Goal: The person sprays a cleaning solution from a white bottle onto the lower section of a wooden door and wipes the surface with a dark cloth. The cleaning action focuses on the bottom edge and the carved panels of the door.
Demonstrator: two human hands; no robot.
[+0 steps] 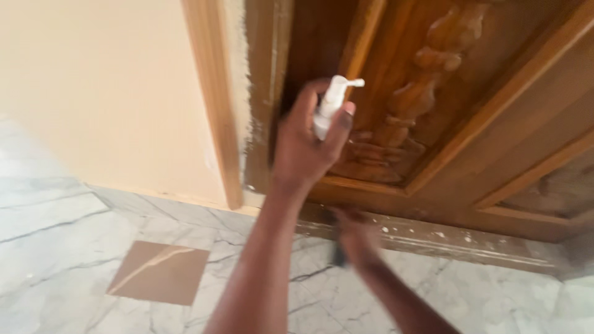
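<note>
My left hand (303, 145) is raised in front of a carved wooden door (470, 105) and grips a small white spray bottle (328, 108). The bottle's nozzle points right, at the door's carved panel. My right hand (356, 238) is lower, by the door's bottom rail (445, 238), which is flecked with white. It is blurred and seems to hold a small dark object (338, 253) that I cannot identify.
The wooden door frame (213, 105) runs down the left of the door, with rough white patches beside it. Left of it is a cream wall (93, 93). Below lies a grey-veined marble floor (49, 247) with a brown square inlay (159, 272).
</note>
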